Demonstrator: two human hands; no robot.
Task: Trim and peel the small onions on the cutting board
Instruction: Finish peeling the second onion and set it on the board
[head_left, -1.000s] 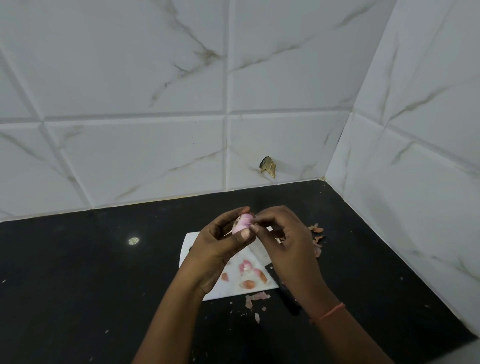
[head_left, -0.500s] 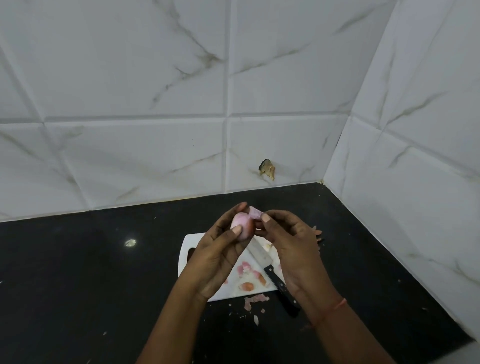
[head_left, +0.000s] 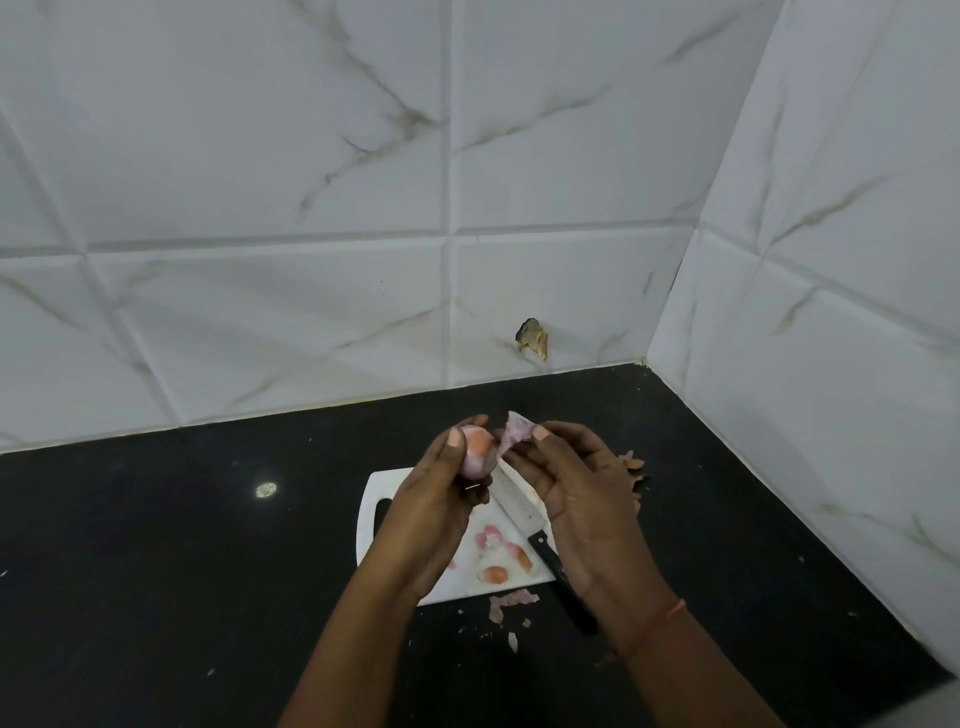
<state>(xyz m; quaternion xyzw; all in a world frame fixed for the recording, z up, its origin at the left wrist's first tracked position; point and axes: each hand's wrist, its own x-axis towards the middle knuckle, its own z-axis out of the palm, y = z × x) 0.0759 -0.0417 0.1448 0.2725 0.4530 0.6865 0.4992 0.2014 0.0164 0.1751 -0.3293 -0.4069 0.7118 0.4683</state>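
Nearest the camera, loose skin scraps (head_left: 511, 603) lie on the black counter (head_left: 182, 571) just off the white cutting board (head_left: 374, 493). On the board sit a few small onions (head_left: 496, 553), probably trimmed, though they are too small to be sure, and a black-handled knife (head_left: 540, 545) lies angled across its right edge. Above the board, the left hand (head_left: 431, 519) grips a small onion (head_left: 475, 449) between curled fingers and thumb. The right hand (head_left: 582, 499) pinches a strip of peel (head_left: 514, 428) that hangs from that onion. Farther right lies a pile of peelings (head_left: 634, 465), and beyond it the marble-tiled wall (head_left: 311, 208).
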